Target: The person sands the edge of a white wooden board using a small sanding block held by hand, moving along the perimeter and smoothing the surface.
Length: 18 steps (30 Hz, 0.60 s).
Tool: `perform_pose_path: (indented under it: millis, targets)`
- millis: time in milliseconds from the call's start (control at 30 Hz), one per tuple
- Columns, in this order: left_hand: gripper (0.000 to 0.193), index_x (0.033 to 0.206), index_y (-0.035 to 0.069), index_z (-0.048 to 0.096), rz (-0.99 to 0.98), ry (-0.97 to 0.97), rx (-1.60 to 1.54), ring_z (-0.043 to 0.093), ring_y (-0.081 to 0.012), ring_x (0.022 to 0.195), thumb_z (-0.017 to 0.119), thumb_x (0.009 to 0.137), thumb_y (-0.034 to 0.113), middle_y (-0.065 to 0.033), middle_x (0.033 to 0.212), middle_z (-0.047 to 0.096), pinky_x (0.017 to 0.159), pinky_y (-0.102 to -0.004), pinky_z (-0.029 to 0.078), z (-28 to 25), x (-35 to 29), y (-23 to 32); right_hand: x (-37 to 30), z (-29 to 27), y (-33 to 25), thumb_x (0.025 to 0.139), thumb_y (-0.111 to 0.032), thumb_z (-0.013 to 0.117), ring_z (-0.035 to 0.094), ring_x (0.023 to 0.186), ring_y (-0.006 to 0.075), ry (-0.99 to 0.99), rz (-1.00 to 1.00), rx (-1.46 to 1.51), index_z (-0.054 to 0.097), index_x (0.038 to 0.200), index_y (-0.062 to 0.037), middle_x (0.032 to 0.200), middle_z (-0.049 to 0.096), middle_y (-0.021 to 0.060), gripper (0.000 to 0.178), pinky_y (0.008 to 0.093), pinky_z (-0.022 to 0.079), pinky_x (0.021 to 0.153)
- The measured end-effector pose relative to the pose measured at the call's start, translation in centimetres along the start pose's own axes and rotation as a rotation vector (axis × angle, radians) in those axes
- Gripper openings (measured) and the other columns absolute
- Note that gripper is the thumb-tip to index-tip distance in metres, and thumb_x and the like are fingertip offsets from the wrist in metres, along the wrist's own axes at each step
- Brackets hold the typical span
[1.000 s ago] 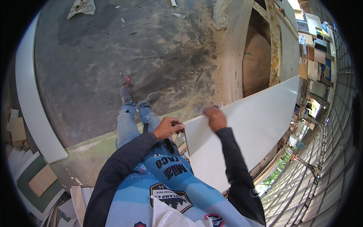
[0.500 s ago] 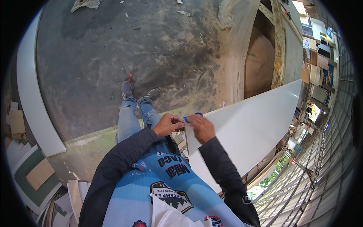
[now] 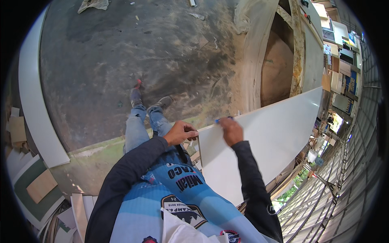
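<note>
A large white panel lies slanting before me to the right, its thin long edge turned away from me. At its near left corner my left hand is closed, thumb and fingertips pressed together against the corner. Whether they pinch the panel or something thin on it is hidden. My right hand, slightly blurred, is closed round a small blue object at the far long edge. Most of that object is covered by the fingers, so its kind does not show.
A long white board lies along the left side. Board offcuts are piled at the lower left. Beyond the panel stands a worn wooden frame with an open hollow. My shoes rest on the dusty dark floor.
My right hand has slid to the right along the panel's far edge with the blue object, away from the corner. My left hand has stayed at the corner.
</note>
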<state>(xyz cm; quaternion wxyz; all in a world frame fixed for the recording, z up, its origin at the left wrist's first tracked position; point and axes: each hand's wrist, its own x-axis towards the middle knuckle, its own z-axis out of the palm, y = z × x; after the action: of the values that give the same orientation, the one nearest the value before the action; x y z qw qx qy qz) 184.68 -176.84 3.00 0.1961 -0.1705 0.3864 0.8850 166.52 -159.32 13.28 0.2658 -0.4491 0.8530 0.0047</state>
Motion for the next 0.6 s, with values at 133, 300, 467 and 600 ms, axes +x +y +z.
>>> perform_pose_path:
  millis: [133, 300, 467, 600]
  targets:
    - [0.019, 0.102, -0.003, 0.069, -0.016, -0.019, -0.069, 0.069, -0.0166, 0.082, 0.066, 0.092, 0.014, -0.0106, 0.090, 0.072, 0.071, -0.0292, 0.056, -0.4, -0.1, -0.8, -0.2, 2.3, -5.8, 0.079, -0.001, 0.057, 0.064, 0.105, 0.0264, 0.111, -0.179, 0.085, 0.068, 0.100, -0.0076, 0.107, 0.069, 0.0102, 0.025, 0.0389, 0.051, 0.093]
    - [0.023, 0.113, -0.003, 0.064, -0.023, -0.093, -0.060, 0.070, -0.0192, 0.088, 0.059, 0.096, 0.012, -0.0117, 0.098, 0.071, 0.077, -0.0312, 0.056, -1.2, -0.5, -0.5, 0.2, -1.1, 4.3, 0.082, -0.003, 0.055, 0.061, 0.109, 0.0293, -0.084, -0.033, -0.041, 0.067, 0.107, -0.0071, 0.111, 0.067, 0.0109, 0.028, 0.0400, 0.047, 0.096]
    - [0.024, 0.115, -0.003, 0.062, -0.060, 0.120, -0.015, 0.069, -0.0189, 0.091, 0.058, 0.094, 0.009, -0.0118, 0.098, 0.071, 0.079, -0.0300, 0.054, -5.1, -0.1, -3.1, 0.4, 2.8, -7.0, 0.080, 0.000, 0.053, 0.057, 0.116, 0.0277, -0.113, -0.316, 0.027, 0.059, 0.121, -0.0066, 0.123, 0.062, 0.0113, 0.042, 0.0397, 0.043, 0.101]
    - [0.025, 0.115, -0.002, 0.062, -0.067, 0.221, 0.157, 0.069, -0.0172, 0.089, 0.059, 0.092, 0.008, -0.0112, 0.098, 0.071, 0.077, -0.0290, 0.053, -7.4, -0.3, -0.5, -0.3, 2.9, 4.6, 0.076, 0.004, 0.052, 0.062, 0.107, 0.0299, -0.066, 0.017, 0.216, 0.069, 0.100, -0.0076, 0.110, 0.068, 0.0114, 0.031, 0.0376, 0.049, 0.095]
